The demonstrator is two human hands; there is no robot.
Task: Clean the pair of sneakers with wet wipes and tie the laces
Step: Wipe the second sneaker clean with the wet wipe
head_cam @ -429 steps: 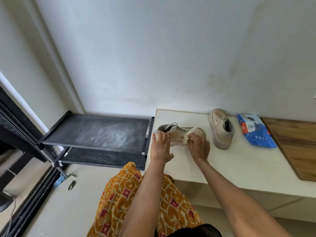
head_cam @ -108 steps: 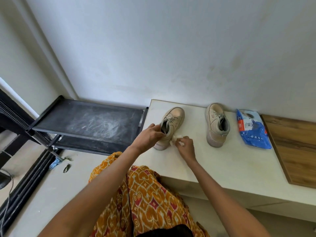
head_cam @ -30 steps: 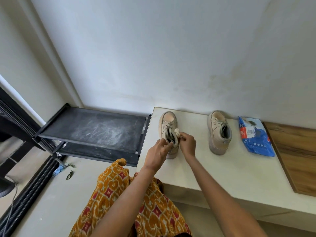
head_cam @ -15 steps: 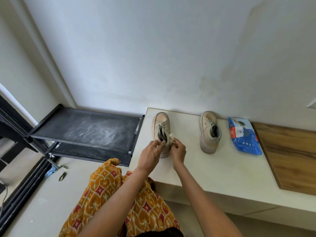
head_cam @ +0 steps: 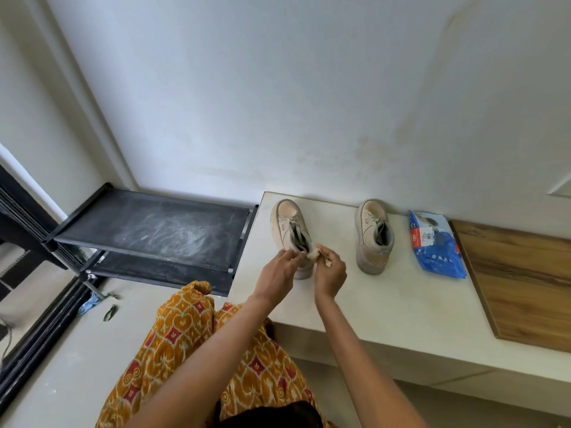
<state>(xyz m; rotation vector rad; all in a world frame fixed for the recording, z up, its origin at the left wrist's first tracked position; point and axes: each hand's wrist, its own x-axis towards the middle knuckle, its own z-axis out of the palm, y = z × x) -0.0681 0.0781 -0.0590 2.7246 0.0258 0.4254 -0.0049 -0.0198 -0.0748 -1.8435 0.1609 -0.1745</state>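
At the left end of the pale cream desk (head_cam: 386, 307), a beige lace-up sneaker (head_cam: 289, 225) stands toe to the wall. The left hand (head_cam: 279, 273) pinches its heel collar, likely steadying it, while the right hand (head_cam: 330, 273), at three o'clock of it, curls around a crumpled white wet wipe (head_cam: 312, 254) pressed against the collar. The second beige sneaker (head_cam: 372, 239) waits at three o'clock, well apart, beside a blue wipes packet (head_cam: 435, 251). Compared with a few seconds ago, the shoe has turned straight and both hands have closed in on the heel.
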